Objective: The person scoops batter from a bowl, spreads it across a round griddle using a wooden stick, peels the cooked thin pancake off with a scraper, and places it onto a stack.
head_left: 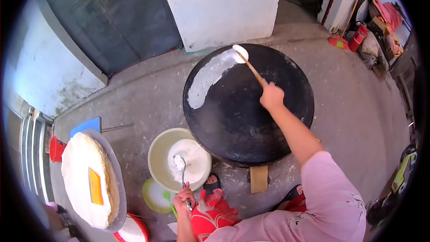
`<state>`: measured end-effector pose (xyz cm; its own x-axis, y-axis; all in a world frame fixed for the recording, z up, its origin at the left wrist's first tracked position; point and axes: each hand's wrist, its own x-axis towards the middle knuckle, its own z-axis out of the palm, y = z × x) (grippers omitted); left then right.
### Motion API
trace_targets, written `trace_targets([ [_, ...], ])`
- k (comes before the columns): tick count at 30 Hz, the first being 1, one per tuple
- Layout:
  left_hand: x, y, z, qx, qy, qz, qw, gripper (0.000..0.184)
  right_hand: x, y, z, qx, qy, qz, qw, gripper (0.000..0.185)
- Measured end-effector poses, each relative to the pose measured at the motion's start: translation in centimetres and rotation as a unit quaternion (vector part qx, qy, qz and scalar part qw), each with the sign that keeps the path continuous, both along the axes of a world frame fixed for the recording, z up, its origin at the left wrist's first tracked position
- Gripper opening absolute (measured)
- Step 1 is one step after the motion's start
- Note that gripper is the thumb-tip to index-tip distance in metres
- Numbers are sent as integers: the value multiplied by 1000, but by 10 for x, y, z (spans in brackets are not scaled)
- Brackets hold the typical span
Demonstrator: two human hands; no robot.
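My right hand (272, 95) is closed round a wooden spreader (251, 68) over the far part of a large round black griddle (251, 116). White batter (210, 77) lies in a curved band along the griddle's upper left, and a lump of it sits at the spreader's tip. My left hand (183, 198) grips a metal ladle (183, 170); its bowl, with white batter on it, is over a pale basin (156, 152) that holds more white batter.
At the left, a round stack of thin flatbreads (80, 175) bears an orange scraper (95, 186). Near it are a blue stool (86, 126), a red cup (57, 149) and a green bowl (154, 201). A broom (339, 41) and fire extinguisher (358, 38) stand at the back right.
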<state>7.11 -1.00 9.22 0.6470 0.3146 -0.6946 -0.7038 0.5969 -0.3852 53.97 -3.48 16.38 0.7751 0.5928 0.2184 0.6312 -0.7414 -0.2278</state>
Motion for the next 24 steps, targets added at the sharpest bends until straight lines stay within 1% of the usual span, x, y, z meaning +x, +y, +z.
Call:
trace_targets([
  [1, 1, 2, 0, -4, 0, 3, 1000, 28, -7, -11, 0, 27, 26, -11, 999, 41],
  [2, 2, 3, -2, -8, 0, 6, 1000, 27, -29, -17, 0, 19, 83, -18, 996, 48],
  [3, 2, 2, -5, 0, -11, 12, 1000, 27, -52, -24, -6, 56, 74, 24, 995, 52],
  [4, 5, 2, -5, -1, -13, 12, 1000, 27, -72, -29, 2, 31, 58, 104, 992, 52],
  [6, 6, 1, 0, 3, 6, 7, 1000, 26, -50, -22, -5, -40, -17, 95, 995, 52],
  [7, 6, 0, 2, -2, 13, 6, 1000, 26, -22, -22, -13, -56, -75, 47, 995, 50],
  [8, 2, 0, 0, -2, 16, 4, 1000, 26, 1, -26, -10, -70, -58, -4, 996, 48],
  [10, 0, 3, -3, -1, 21, -5, 1000, 25, 10, -38, 3, -39, -7, -29, 999, 49],
  [11, 0, 4, -4, 0, 17, -7, 1000, 25, 2, -38, 3, -7, 51, -62, 997, 50],
  [12, 3, 5, -5, 0, 11, -10, 1000, 25, -13, -33, 6, 27, 82, -72, 994, 52],
  [14, 3, 5, -8, 13, 14, -5, 1000, 25, -42, -16, 12, 58, 89, -5, 994, 54],
  [16, 9, 2, 1, 15, 25, -5, 1000, 25, -27, 8, -2, -37, 1, 66, 997, 55],
  [17, 11, 1, 4, 7, 20, -5, 1000, 25, -7, 14, -3, -76, -42, 20, 996, 54],
  [18, 8, 0, 6, 0, 16, -3, 1000, 26, 20, 12, -7, -94, -11, -34, 995, 55],
  [20, -1, 4, 3, -1, 30, -8, 1000, 26, 26, -19, 2, -59, 19, -48, 997, 56],
  [22, 2, 5, -4, -6, 26, -13, 1000, 26, -14, -44, 14, -27, 36, -52, 998, 58],
  [23, 2, 7, -5, 3, 27, -9, 1000, 26, -37, -49, 15, -29, 67, -58, 996, 62],
  [24, 2, 7, -6, 13, 31, -4, 999, 26, -56, -53, 8, -21, 55, -21, 998, 65],
])
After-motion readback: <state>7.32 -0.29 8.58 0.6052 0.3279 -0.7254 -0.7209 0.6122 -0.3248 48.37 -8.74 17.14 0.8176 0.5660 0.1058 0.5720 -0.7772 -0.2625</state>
